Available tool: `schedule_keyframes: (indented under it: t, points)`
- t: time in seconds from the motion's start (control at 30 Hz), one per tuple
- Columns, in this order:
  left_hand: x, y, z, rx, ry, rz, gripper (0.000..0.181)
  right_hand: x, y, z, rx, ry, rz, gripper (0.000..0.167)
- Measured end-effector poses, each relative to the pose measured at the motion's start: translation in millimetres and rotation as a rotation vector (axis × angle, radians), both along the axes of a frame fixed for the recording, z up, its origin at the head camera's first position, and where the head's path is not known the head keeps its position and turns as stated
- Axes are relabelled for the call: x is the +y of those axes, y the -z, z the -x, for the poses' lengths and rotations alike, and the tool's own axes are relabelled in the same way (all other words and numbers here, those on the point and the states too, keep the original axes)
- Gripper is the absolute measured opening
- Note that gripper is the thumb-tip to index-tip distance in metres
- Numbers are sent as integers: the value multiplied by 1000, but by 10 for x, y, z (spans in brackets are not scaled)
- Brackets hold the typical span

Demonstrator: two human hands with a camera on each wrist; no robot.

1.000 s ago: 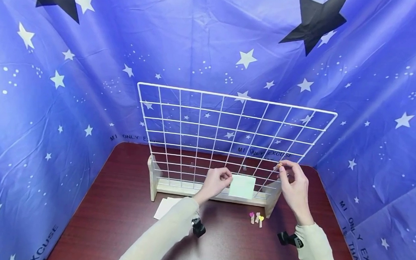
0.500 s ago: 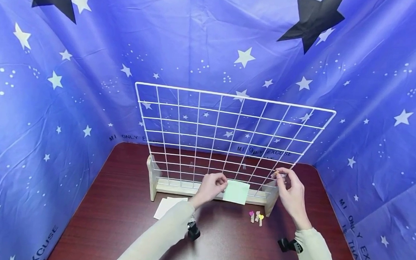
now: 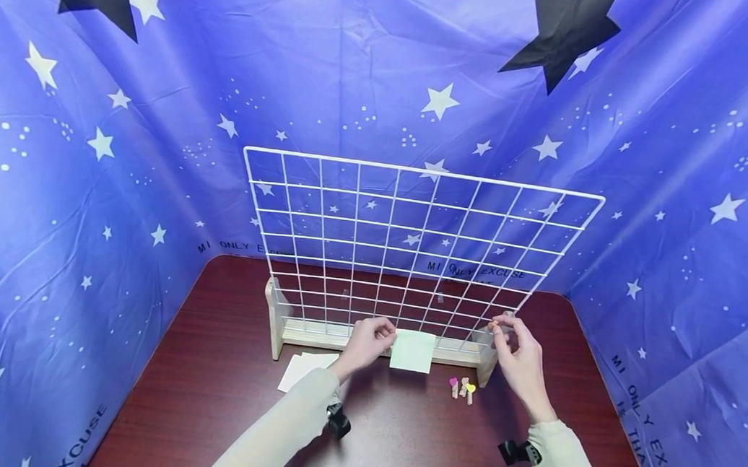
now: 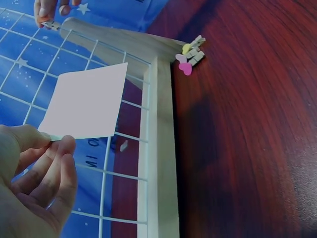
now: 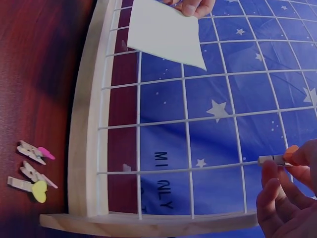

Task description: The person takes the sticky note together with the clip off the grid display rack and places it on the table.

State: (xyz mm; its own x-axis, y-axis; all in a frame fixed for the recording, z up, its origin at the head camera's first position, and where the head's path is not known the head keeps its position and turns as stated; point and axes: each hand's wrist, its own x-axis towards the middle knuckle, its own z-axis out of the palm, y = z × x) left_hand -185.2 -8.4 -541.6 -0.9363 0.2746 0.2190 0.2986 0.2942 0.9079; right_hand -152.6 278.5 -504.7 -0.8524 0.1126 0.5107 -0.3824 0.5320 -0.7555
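Observation:
My left hand (image 3: 368, 343) pinches the edge of a pale green paper square (image 3: 412, 351) between thumb and fingers. The paper hangs in front of the lower part of a white wire grid (image 3: 355, 241); the left wrist view shows the same sheet (image 4: 86, 104) off to the side of the fingertips. Near the grid's lower right, my right hand (image 3: 523, 363) pinches a small wooden clothespin (image 5: 271, 159) with an orange decoration, partly hidden by the fingers. That clothespin's tip is close to the wires; whether it touches them I cannot tell.
Wooden feet and a wooden bar (image 4: 163, 148) hold the grid up on the dark red table (image 3: 398, 445). Three clothespins with pink, pale and yellow hearts (image 3: 469, 392) lie before the right foot. White paper sheets (image 3: 302, 368) lie left, partly behind the left arm.
My left hand has carried the green paper to the left and downward, nearer the grid's base. The right hand, with the clothespin, has come down slightly.

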Motion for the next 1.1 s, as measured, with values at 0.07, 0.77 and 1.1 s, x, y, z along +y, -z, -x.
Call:
schedule_keyframes:
  t: [0.07, 0.77, 1.1]
  points:
    - [-22, 31, -2, -7, 5, -18, 4, 7, 29, -17, -8, 16, -9, 20]
    - [-355, 82, -169, -82, -36, -121, 7, 112, 352, -232, -99, 82, -32, 16]
    - [-559, -47, -263, -188, -94, -147, 11, 177, 543, -237, -71, 6, -145, 15]
